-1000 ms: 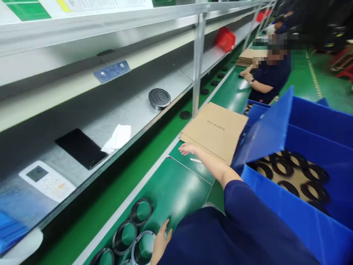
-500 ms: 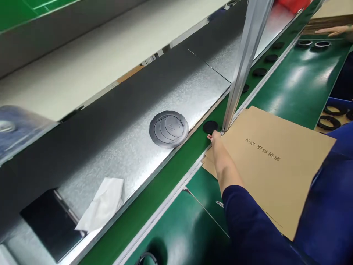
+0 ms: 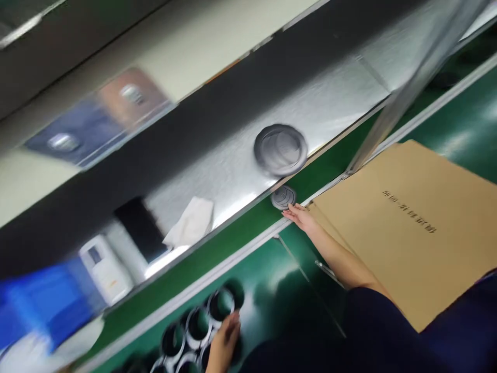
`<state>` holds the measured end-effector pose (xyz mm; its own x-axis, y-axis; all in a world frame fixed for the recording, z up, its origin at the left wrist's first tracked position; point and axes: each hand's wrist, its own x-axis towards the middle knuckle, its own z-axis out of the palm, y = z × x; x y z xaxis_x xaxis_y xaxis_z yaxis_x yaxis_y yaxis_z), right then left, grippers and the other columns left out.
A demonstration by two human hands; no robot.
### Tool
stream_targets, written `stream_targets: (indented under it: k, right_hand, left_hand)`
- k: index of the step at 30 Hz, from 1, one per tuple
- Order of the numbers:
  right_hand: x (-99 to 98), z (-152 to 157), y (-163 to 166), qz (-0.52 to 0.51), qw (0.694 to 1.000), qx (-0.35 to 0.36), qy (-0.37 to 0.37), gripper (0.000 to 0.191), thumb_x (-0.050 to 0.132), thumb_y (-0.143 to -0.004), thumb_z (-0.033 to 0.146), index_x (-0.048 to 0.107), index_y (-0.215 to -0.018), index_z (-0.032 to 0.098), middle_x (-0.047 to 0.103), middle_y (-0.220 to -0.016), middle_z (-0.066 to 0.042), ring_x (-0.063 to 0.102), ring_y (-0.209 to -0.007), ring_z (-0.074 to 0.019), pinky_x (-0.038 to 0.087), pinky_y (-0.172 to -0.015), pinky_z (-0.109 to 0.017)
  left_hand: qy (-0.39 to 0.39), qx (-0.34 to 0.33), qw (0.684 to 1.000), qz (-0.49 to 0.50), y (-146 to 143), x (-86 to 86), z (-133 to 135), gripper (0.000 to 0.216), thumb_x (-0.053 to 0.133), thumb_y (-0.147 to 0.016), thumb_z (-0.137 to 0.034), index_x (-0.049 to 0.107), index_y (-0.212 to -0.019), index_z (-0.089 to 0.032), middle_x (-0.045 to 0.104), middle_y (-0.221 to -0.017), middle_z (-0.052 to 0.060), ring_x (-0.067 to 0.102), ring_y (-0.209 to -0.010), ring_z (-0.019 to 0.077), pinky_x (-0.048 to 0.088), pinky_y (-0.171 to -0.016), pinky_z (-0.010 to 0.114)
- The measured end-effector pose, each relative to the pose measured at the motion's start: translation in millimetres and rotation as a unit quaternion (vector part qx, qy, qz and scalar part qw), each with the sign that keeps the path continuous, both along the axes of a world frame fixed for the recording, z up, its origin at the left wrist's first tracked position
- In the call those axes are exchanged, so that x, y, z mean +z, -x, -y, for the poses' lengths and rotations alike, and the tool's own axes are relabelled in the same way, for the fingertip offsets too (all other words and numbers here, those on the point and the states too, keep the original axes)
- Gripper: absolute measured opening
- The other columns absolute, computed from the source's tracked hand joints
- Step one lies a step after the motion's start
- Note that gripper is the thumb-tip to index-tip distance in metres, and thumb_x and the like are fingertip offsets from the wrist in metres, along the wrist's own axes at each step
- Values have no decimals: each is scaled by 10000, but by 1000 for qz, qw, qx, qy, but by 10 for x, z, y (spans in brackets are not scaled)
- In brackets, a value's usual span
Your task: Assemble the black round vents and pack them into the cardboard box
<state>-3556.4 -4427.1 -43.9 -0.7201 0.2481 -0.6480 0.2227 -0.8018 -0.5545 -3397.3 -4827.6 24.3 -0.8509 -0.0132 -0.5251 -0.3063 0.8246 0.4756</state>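
Note:
On the green belt [image 3: 248, 228], a small round grey vent disc [image 3: 283, 197] with curved ridges has its near edge at the fingertips of my right hand [image 3: 303, 217]. These fingers are closed at the disc's rim. Lower down, my left hand [image 3: 225, 339] is at the end of a cluster of black rings with pale rims. Its bent fingers close on the edge of the nearest ring [image 3: 210, 312], though motion blurs the contact. A larger grey vent disc [image 3: 280, 150] lies on the metal ledge above the belt.
Brown cardboard sheets [image 3: 407, 233] lie right of my right arm, beside a slanting metal post [image 3: 411, 98]. Along the ledge are a white cloth [image 3: 192, 223], a black phone-like slab [image 3: 142, 228] and a white device [image 3: 106, 269]. A blue object [image 3: 50, 300] is at lower left.
My view has swung left, bringing my left hand and the rings into sight. The small disc at my right hand showed a plain black face; now a ridged grey face shows.

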Motion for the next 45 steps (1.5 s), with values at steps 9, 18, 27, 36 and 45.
stream_targets:
  k: [9,18,27,36,45]
  right_hand:
    - [681,2190,-1633,-143,909,389,50,434,932,-692,501,755,-927,182,781,-914,-64,760,-897,-219,608,-965,-430]
    - [1378,3126,-2418,-170,761,620,-88,546,836,-763,619,787,-1028,145,760,-1131,-139,741,-912,-211,645,-784,-348]
    - [1852,2944,-2612,-353,676,352,-542,332,609,-996,496,742,-1170,248,715,-1215,-94,674,-1135,-247,544,-1021,-470]
    - [2121,3121,-2864,-462,650,243,-552,290,512,-1054,332,710,-1264,310,621,-1375,-86,551,-1343,-271,486,-1124,-545]
    - [2290,2935,-2994,-558,478,252,-629,446,427,-1076,384,551,-1503,415,292,-1662,-28,272,-1542,-338,374,-1219,-622]
  left_hand:
    - [-674,260,690,46,-132,301,131,905,925,-619,-587,602,-1416,-306,513,-1577,121,462,-1456,392,384,-1181,592]
    - [-805,241,542,-36,-713,712,899,897,724,-783,-688,508,-1526,-235,616,-1456,159,520,-1407,395,405,-1159,588]
    - [-837,195,511,-25,-1282,1030,1197,925,734,-783,-737,539,-1510,-198,617,-1461,171,477,-1451,414,392,-1195,600]
    - [-852,129,507,4,-1519,1379,1265,1017,548,-781,-907,446,-1581,-286,544,-1542,177,471,-1440,465,405,-1099,746]
    - [-850,136,509,-10,-1740,1811,1217,1061,489,-791,-931,373,-1620,-278,583,-1499,193,481,-1430,470,368,-1113,764]
